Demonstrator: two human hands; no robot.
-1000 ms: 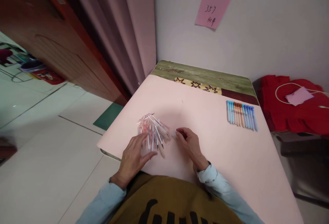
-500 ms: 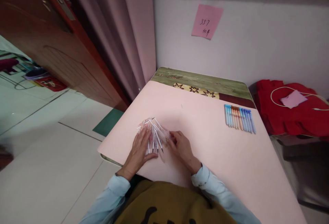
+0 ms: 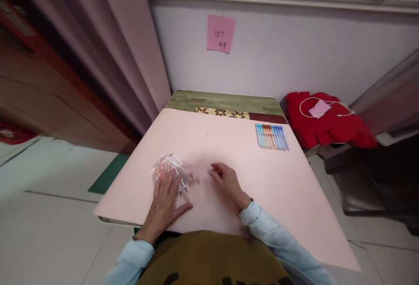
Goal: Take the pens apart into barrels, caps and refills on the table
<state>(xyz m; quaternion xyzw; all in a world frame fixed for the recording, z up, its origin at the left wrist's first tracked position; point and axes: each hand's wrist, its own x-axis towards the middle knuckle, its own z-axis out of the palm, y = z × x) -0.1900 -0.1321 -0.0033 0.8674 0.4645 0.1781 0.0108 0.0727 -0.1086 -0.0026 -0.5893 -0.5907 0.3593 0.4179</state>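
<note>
A loose heap of slender white sticks with dark tips, like pen refills (image 3: 173, 163), lies among clear and pinkish pieces at the left of the table. My left hand (image 3: 165, 200) rests with spread fingers on the near side of this heap, its thumb stretched to the right. To the right of the heap, my right hand (image 3: 229, 184) hovers by the tabletop, fingers loosely curled and a small gap between thumb and forefinger. Nothing shows in it. Farther back at the right, a neat row of pens (image 3: 271, 137) in blue and brown tones lies side by side.
A pale pink sheet covers the table (image 3: 209, 145), whose green patterned far end meets the wall. A pink note (image 3: 221, 34) is stuck there. Red cloth (image 3: 347, 132) with a white cable (image 3: 303, 106) lies beyond the right edge. A curtain (image 3: 131, 58) hangs at left.
My right hand has drawn away from the heap, and its fingers are no longer at the clear pieces. My left hand stays on the heap, fingers wider. The camera view has swung right.
</note>
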